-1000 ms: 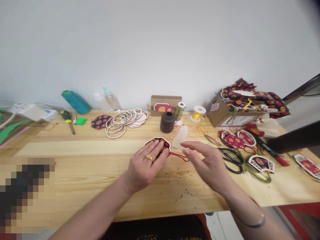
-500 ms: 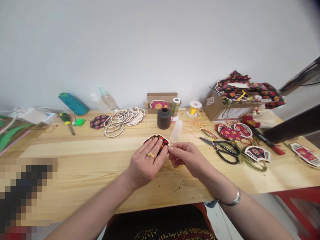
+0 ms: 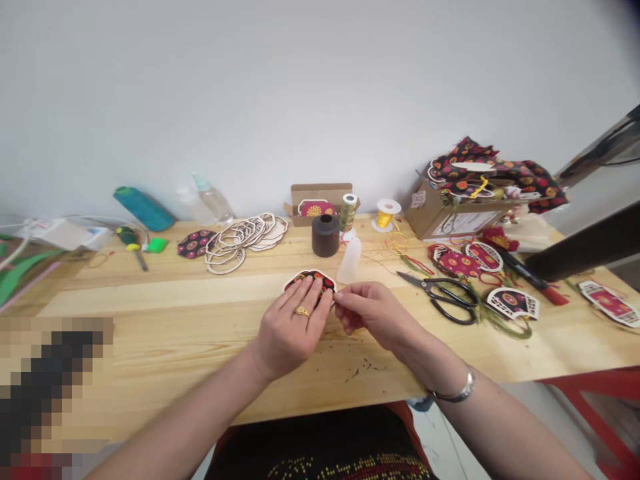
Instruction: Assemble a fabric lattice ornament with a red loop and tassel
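Note:
A dark patterned fabric piece with a pale rim [image 3: 324, 280] lies on the wooden table [image 3: 165, 347] near the middle. My left hand [image 3: 295, 323], with a gold ring, rests flat over it, fingers extended across the fabric. At the piece's right edge, my right hand [image 3: 367, 310] has thumb and fingertips pinched together; anything between them is too small to make out. A translucent white bottle [image 3: 349, 261] stands just behind my right hand, beside a black thread cone [image 3: 325, 237].
Black-handled scissors [image 3: 453, 301] and finished ornaments [image 3: 513, 303] lie to the right, before a cardboard box of fabric [image 3: 453, 217]. Pale cut-out frames [image 3: 240, 237], a screwdriver [image 3: 133, 247] and a teal spool [image 3: 145, 208] are at the left. A black pole [image 3: 590, 247] slants in from the right.
The whole view has shifted slightly, so table items appear a little further left. Both hands keep nearly the same pose at the fabric piece.

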A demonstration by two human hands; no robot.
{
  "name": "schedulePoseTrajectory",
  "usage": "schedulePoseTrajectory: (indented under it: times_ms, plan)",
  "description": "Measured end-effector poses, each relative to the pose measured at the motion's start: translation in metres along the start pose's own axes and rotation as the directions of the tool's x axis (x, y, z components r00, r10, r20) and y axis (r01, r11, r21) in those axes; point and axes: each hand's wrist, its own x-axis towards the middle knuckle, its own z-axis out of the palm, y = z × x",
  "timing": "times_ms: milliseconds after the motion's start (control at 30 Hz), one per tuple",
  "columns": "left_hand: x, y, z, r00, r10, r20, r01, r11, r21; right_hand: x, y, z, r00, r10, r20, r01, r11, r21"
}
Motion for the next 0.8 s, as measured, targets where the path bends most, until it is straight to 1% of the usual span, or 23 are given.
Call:
schedulePoseTrajectory:
  times_ms: [200,467,633,800]
  plan:
    - [-0.0008,0.0028,-0.0023,0.999,-0.004,0.045,0.003,1.0,0.004,0.0003,0.0028,-0.0005,1.0,0.024,-0.014,-0.024,1.0,0.003]
    - [-0.0018,0.0071,-0.008,0.996,-0.041,0.076,0.04,0.999,0.024,0.0008,0.0062,-0.0003,0.999,0.043,0.009,-0.044,0.998,0.042]
    - [-0.007,0.0095,-0.0063,0.996,-0.063,0.063,0.062,0.998,0.017,0.002,0.0078,0.0015,0.998,0.066,0.014,-0.067,0.996,0.066]
    - [-0.0099,0.0066,-0.0067,0.996,-0.044,0.072,0.045,0.999,-0.008,0.0036,0.0099,0.0015,0.997,0.072,0.031,-0.074,0.995,0.068]
